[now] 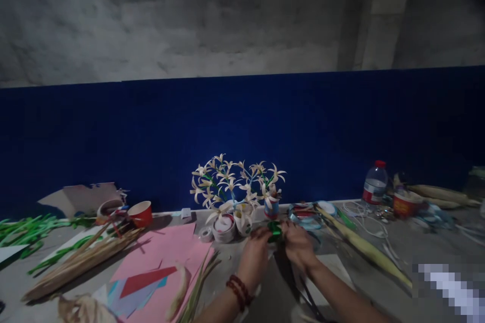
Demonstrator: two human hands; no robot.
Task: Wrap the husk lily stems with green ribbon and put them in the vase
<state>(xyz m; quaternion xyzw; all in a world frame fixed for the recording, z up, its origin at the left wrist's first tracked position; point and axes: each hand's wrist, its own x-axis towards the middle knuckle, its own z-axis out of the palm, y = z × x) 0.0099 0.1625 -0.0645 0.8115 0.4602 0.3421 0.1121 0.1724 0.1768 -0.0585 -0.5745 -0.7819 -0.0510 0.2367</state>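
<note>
My left hand (254,255), with a reddish-brown bead bracelet (239,292) at its wrist, is closed at the left side of a shiny green ribbon (275,231). From the other side my right hand (299,245) closes on the same green piece; its fingertips are partly hidden. Just behind the hands stands a bunch of cream flowers (229,181) on green and blue stems, in a white cup (242,222). White tape rolls (224,228) lie left of the cup. Below my right hand, a dark, long-handled tool (308,298) lies on the table, blurred.
Pink paper (162,247), dried husks (83,262) and an orange-red paper cup (140,214) are on the left. Ribbon rolls (306,214), a long pale-green husk (364,245), a water bottle (375,184) and a red cup (406,204) are on the right. A blue panel (242,121) stands behind.
</note>
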